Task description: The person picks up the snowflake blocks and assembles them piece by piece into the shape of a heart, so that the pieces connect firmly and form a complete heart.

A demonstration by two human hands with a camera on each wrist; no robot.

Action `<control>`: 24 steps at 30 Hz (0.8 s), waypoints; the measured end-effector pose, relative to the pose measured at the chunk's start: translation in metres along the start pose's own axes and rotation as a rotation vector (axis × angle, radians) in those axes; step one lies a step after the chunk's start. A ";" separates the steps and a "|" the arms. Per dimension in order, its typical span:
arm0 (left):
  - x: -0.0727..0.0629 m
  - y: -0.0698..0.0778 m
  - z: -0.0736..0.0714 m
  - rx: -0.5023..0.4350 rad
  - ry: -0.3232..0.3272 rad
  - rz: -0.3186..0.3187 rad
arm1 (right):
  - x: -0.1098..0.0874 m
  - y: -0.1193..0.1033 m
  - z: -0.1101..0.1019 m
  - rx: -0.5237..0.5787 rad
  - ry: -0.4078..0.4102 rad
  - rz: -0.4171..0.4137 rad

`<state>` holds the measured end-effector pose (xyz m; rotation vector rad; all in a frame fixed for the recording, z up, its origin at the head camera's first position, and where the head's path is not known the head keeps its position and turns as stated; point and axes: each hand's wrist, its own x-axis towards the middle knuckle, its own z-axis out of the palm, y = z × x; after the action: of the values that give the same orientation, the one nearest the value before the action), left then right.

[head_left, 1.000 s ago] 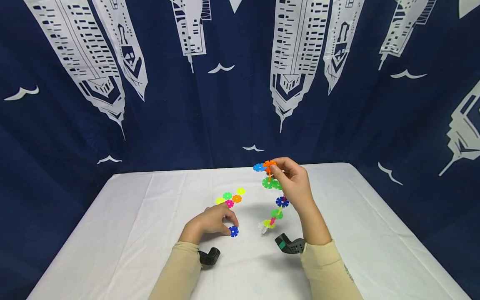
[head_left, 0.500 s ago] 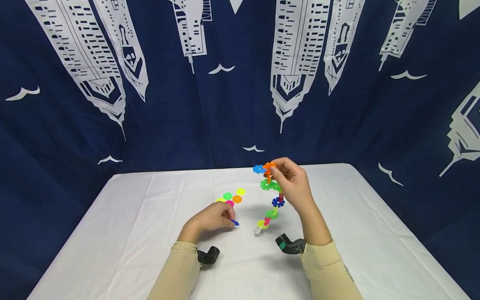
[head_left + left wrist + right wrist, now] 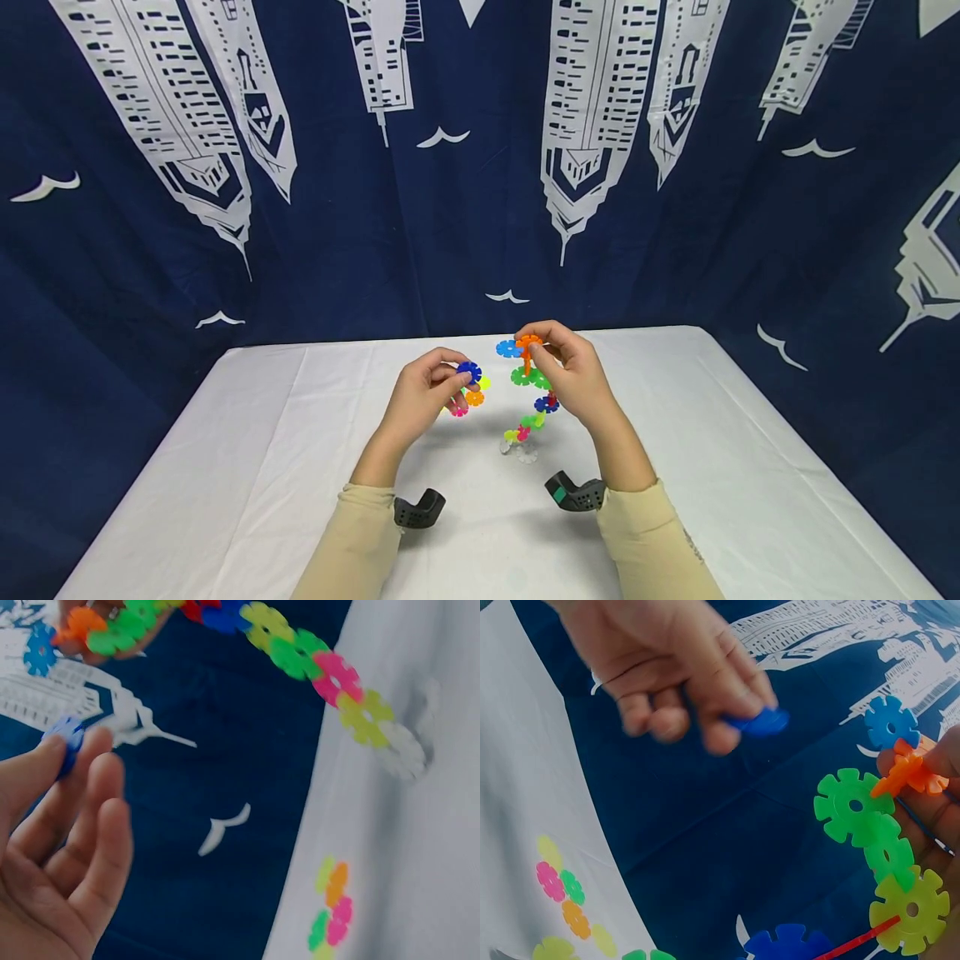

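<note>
My left hand (image 3: pixel 427 396) pinches a dark blue notched plastic disc (image 3: pixel 469 372) between thumb and index finger, raised above the table. To its right, my right hand (image 3: pixel 573 367) grips an orange notched disc (image 3: pixel 529 345) at the top of a linked chain of such discs. A light blue disc (image 3: pixel 891 722) forms the chain's end beside the orange one. Below hang green discs (image 3: pixel 855 805), a yellow disc (image 3: pixel 910 909), a red one seen edge-on, a dark blue one, then more colours down to a white disc (image 3: pixel 403 752) at the low end.
Several loose discs lie on the white tablecloth (image 3: pixel 300 467) behind my left hand, among them a pink disc (image 3: pixel 460 409) and an orange disc (image 3: pixel 475 398). A clear disc (image 3: pixel 527 452) lies near the chain's low end. A dark blue printed curtain (image 3: pixel 375 250) stands behind the table.
My left hand has picked the dark blue disc up off the table and raised it, moving away from me. My right hand and the chain have shifted slightly left.
</note>
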<state>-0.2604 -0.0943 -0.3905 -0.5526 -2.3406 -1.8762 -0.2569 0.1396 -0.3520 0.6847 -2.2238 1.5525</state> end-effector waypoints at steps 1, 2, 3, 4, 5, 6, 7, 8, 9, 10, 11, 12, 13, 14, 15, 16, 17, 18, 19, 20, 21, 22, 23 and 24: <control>-0.001 0.003 0.000 -0.001 0.027 0.019 | 0.000 0.000 0.000 -0.006 -0.002 0.000; -0.002 0.007 0.001 -0.003 0.051 0.041 | 0.000 0.000 0.000 -0.013 -0.002 -0.004; -0.002 0.010 0.001 -0.004 0.073 0.059 | 0.000 0.000 0.000 -0.018 -0.003 -0.005; -0.003 0.013 0.002 -0.005 0.091 0.075 | -0.001 -0.001 0.000 -0.021 -0.003 -0.007; -0.004 0.016 0.002 -0.011 0.105 0.090 | -0.001 -0.001 0.000 -0.022 -0.003 -0.006; -0.005 0.019 0.003 -0.018 0.115 0.101 | -0.001 -0.001 0.000 -0.024 -0.004 -0.007; -0.005 0.022 0.004 -0.022 0.123 0.113 | -0.001 -0.001 0.000 -0.025 -0.004 -0.006; -0.006 0.024 0.005 -0.029 0.129 0.124 | -0.001 -0.001 0.000 -0.024 -0.006 -0.006; -0.006 0.026 0.006 -0.034 0.134 0.132 | -0.001 -0.001 0.001 -0.024 -0.010 -0.007; -0.007 0.028 0.007 -0.038 0.139 0.138 | -0.001 -0.001 0.001 -0.023 -0.013 -0.009; -0.008 0.030 0.007 -0.039 0.144 0.145 | -0.001 -0.001 0.001 -0.025 -0.016 -0.009; -0.008 0.031 0.009 -0.038 0.149 0.151 | -0.001 -0.001 0.002 -0.029 -0.020 -0.012; -0.008 0.032 0.009 -0.032 0.156 0.159 | -0.001 -0.002 0.002 -0.030 -0.024 -0.015; -0.009 0.034 0.010 -0.026 0.162 0.167 | -0.001 -0.002 0.002 -0.033 -0.028 -0.021; -0.009 0.035 0.011 -0.017 0.168 0.174 | -0.001 -0.003 0.003 -0.036 -0.034 -0.026; -0.010 0.036 0.012 -0.005 0.175 0.181 | -0.002 -0.003 0.003 -0.038 -0.038 -0.029; -0.010 0.037 0.013 0.007 0.184 0.189 | -0.002 -0.004 0.004 -0.041 -0.042 -0.033; -0.010 0.038 0.014 0.017 0.191 0.200 | -0.002 -0.004 0.004 -0.042 -0.046 -0.038; -0.010 0.039 0.014 0.025 0.197 0.210 | -0.002 -0.005 0.004 -0.042 -0.049 -0.043; -0.011 0.039 0.014 0.031 0.201 0.221 | -0.002 -0.005 0.004 -0.043 -0.051 -0.047; -0.011 0.040 0.015 0.034 0.206 0.231 | -0.002 -0.005 0.005 -0.043 -0.053 -0.050; -0.011 0.040 0.015 0.037 0.211 0.242 | -0.002 -0.006 0.005 -0.042 -0.054 -0.051; -0.011 0.041 0.015 0.041 0.216 0.253 | -0.002 -0.006 0.005 -0.045 -0.054 -0.050; -0.012 0.041 0.015 0.045 0.219 0.264 | -0.002 -0.006 0.005 -0.044 -0.057 -0.049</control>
<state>-0.2335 -0.0747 -0.3593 -0.5856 -2.0538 -1.6702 -0.2513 0.1339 -0.3500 0.7740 -2.2571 1.4742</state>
